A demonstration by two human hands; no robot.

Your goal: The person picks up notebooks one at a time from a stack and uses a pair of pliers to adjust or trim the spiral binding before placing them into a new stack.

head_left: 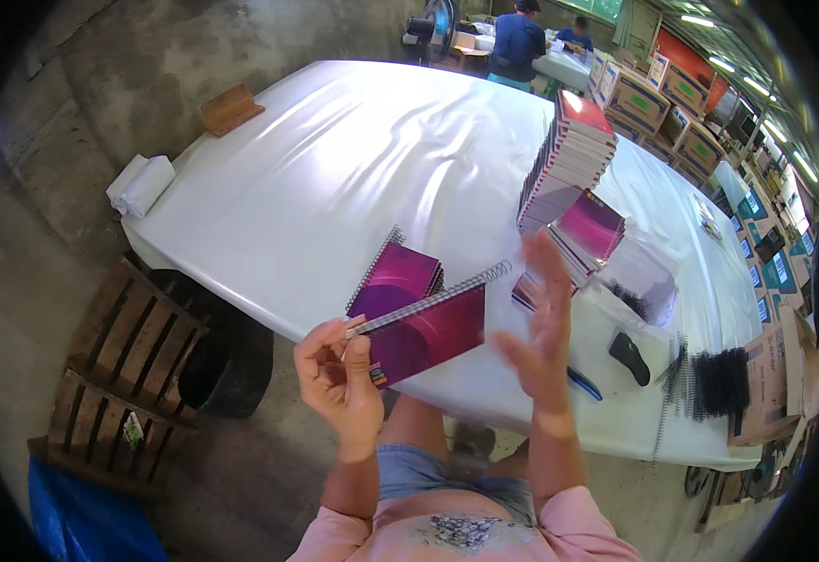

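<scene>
Spiral notebooks at a white-covered table (pixel 353 178)

On the table a tall notebook stack (pixel 569 155) waits right of another notebook (pixel 395 276); before it, the left hand (pixel 339 375) pinches a magenta spiral notebook (pixel 424 332) for inspection, right hand (pixel 541 328) fingers spread, empty.

The notebook (pixel 425 332) in the left hand (pixel 339 379) is magenta fading to dark purple, with a silver spiral. Another (pixel 395 278) just behind it matches. The surface (pixel 335 159) beneath is white. Right of the right hand (pixel 536 342), black coils (pixel 714 382) and a brown box (pixel 770 389).
</scene>
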